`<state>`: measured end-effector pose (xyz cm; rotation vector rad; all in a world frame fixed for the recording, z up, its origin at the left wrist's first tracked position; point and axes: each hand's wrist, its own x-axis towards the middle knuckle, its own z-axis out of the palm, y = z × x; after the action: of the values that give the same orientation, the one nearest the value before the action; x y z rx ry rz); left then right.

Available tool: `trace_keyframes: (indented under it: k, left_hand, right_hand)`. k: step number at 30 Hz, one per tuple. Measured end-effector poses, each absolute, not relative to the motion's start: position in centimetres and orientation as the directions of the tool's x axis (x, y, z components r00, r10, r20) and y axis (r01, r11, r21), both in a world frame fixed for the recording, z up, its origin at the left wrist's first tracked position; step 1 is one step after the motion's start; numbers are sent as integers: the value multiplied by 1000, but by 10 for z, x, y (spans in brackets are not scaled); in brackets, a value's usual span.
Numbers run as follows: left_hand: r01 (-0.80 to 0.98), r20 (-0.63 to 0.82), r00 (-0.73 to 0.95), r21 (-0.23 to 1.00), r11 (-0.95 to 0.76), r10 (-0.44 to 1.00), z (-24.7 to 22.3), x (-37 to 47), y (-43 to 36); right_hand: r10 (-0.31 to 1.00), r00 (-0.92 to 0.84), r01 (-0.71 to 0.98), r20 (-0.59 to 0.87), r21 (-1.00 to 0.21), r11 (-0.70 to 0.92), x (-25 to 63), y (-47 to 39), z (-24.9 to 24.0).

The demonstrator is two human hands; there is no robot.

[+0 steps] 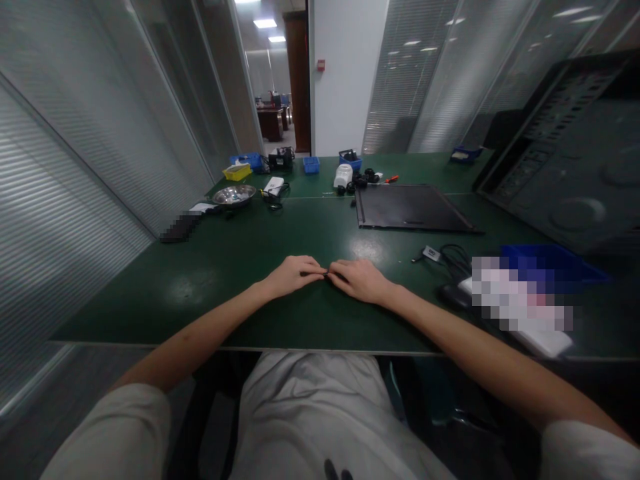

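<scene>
Both of my hands meet over the green tabletop [310, 320], near its front middle. My left hand [295, 275] has its fingertips pinched on a small dark piece [326, 274], too small to name. From the other side, my right hand [361, 279] closes its thumb and fingers on the same piece. Most of that piece is hidden by the fingertips. Beyond the right hand lies a flat black panel [410, 207]. A cable with a white tag [431, 253] rests to the right of that hand.
A large black metal case [575, 147] stands at the right, beside a blue bin [555, 263] and a white box [540, 333]. At the back left are a steel bowl [234, 195], a yellow tray [237, 172] and a white adapter [273, 187]. An orange-handled tool [393, 179] lies behind the panel.
</scene>
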<state>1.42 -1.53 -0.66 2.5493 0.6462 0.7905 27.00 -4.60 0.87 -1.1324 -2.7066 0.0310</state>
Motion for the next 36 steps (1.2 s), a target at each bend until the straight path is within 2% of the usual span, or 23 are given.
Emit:
trace_keyframes:
  k: [5, 10, 18, 21, 25, 28, 31, 36]
  left_hand:
    - [343, 417, 668, 562, -753, 616, -4, 11, -11]
    - [446, 416, 609, 525, -725, 676, -11, 12, 8]
    - [454, 394, 715, 366, -812, 577, -6, 1, -1]
    - [444, 423, 698, 378, -812, 578, -1, -1, -9]
    - [393, 413, 721, 419, -819, 557, 5, 7, -17]
    - [352, 401, 763, 400, -846, 507, 5, 14, -20]
    - [359, 415, 759, 375, -855, 501, 4, 13, -19]
    - [432, 403, 709, 401, -807, 579, 4, 7, -17]
  right_hand:
    - [705, -683, 698, 190, -113, 707, 271, -45, 9]
    - [704, -681, 695, 203, -123, 708, 271, -44, 7]
    - [690, -689, 682, 221, -121, 721, 272, -44, 7]
    - [695, -674, 686, 250, -137, 714, 273, -44, 6]
    - [709, -622, 667, 333, -248, 702, 278, -42, 4]
    - [714, -581, 649, 389, -308, 696, 282, -39, 2]
    - [713, -569, 642, 409, -321, 696, 284, -37, -1]
    - [715, -583, 645, 386, -316, 696, 283, -35, -3]
